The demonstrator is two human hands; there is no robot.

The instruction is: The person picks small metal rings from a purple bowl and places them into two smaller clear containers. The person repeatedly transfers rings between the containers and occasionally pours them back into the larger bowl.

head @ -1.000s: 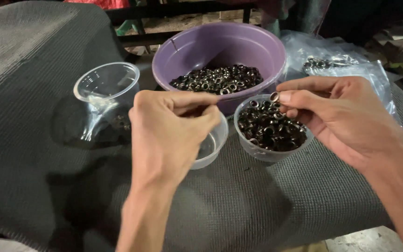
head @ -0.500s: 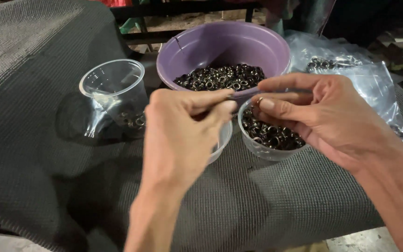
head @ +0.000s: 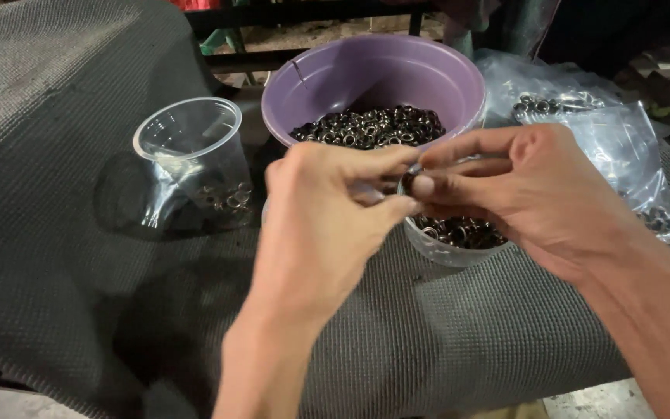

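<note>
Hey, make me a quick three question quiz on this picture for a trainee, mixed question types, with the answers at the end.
1. True or false: the purple bowl holds small metal rings.
2. Which stands farthest to the picture's left: A the clear cup, B the purple bowl, C the plastic bags?
3. Where do the left hand and right hand meet?

Key: 1 true. 2 A. 3 Fingertips together above the small tub of rings, in front of the purple bowl.

Clear plastic bags [head: 583,124] of small dark metal rings, far right on grey worktop [head: 63,256], behind purple bowl [head: 374,77]; no labels, screens
</note>
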